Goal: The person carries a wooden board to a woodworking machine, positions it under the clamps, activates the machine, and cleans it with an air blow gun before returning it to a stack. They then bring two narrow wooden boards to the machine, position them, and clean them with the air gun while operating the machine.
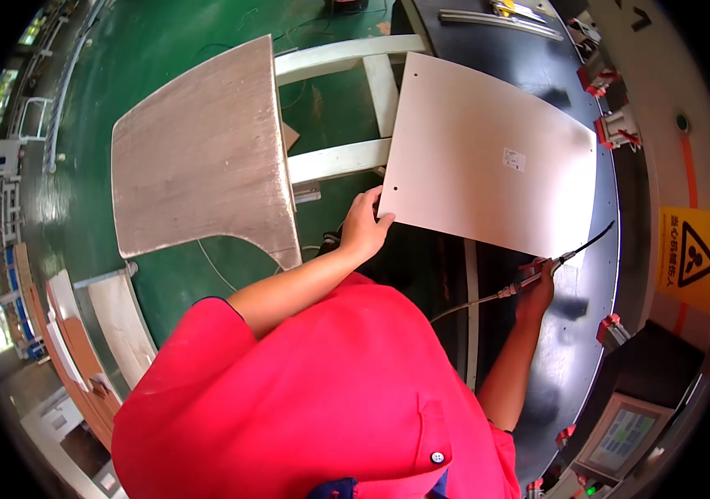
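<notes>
A pale, slightly curved panel (471, 158) with a small printed label (515, 160) and several small holes lies partly over the dark worktable. At its near left corner, my left hand (365, 226) grips the edge, with some fingers hidden from view. My right hand (536, 289) is closed around an air blow gun (530, 279) beside the panel's near right corner. From the gun's front, a thin dark nozzle (594, 239) points up and right. A hose (465, 305) runs from its back end toward my body.
A brownish curved panel (201, 154) rests at left on a pale frame (338, 160). Red-and-white clamps (618, 129) line the table's right edge. Beyond them are a yellow warning sign (687, 258) and a control screen (623, 434). Metal bars (500, 23) lie at the table's far end.
</notes>
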Motion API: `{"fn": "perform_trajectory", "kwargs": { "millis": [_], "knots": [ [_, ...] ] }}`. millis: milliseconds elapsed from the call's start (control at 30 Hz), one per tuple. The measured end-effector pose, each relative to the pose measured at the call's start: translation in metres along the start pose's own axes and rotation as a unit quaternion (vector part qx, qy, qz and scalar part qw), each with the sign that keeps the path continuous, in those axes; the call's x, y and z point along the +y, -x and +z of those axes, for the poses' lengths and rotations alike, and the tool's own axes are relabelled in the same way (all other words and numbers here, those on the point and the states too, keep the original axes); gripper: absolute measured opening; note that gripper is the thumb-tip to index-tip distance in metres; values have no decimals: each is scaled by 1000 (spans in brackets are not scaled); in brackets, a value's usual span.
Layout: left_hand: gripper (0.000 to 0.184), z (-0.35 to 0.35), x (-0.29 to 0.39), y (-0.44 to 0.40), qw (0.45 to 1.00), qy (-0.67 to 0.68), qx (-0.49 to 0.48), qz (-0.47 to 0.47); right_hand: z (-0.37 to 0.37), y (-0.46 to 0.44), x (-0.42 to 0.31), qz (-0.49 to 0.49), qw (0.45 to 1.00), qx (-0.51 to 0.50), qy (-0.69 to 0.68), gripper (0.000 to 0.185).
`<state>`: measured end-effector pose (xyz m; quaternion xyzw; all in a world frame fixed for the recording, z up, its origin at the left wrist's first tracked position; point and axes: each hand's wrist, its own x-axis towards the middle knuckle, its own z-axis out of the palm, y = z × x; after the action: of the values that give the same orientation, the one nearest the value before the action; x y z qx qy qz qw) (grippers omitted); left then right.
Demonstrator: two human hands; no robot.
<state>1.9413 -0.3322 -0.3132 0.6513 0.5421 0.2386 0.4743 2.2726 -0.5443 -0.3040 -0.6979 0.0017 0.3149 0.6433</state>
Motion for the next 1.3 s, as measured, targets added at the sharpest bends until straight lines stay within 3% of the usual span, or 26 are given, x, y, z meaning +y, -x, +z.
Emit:
{"fn": "perform_trajectory", "kwargs": {
  "millis": [133,267,300,367,600,700,800,867,900,933,1000,1100,1300],
  "knots": [
    [47,-2,3,21,996,54,-41,-49,22,-8,-16,61,997,-55,15,41],
    [40,-1,-4,31,985,92,-108,-98,8,-54,-12,-13,996,-63,-55,32],
    [38,-5,-2,32,979,108,-124,-120,6,-56,-19,9,993,-89,-80,31],
    [36,-11,0,34,964,140,-158,-161,10,-59,-20,32,994,-39,-99,32],
    [42,-18,-7,31,943,194,-204,-178,29,-58,-15,17,999,-17,-29,35],
    [58,-17,0,3,970,179,-122,-111,33,-65,-22,21,998,-33,-42,33],
    [58,-18,23,-33,973,214,-70,-47,17,-92,-21,13,994,-88,-57,32],
    [61,-6,17,-57,963,220,-148,-52,28,-91,-18,-6,997,-59,-55,25],
    [64,7,6,-61,973,184,-120,-65,37,-88,-17,3,998,-9,-64,23],
    [67,0,18,-60,978,152,-116,-87,35,-88,-16,13,995,-63,-81,24],
    [68,-1,20,-61,979,143,-119,-81,40,-89,-14,4,994,-46,-103,28],
    [70,-5,45,-60,969,173,-143,-108,53,-86,-28,-4,992,-56,-113,29],
    [71,12,69,-87,941,233,-206,-133,82,-93,-25,-20,994,49,-98,31]
  ]
}}
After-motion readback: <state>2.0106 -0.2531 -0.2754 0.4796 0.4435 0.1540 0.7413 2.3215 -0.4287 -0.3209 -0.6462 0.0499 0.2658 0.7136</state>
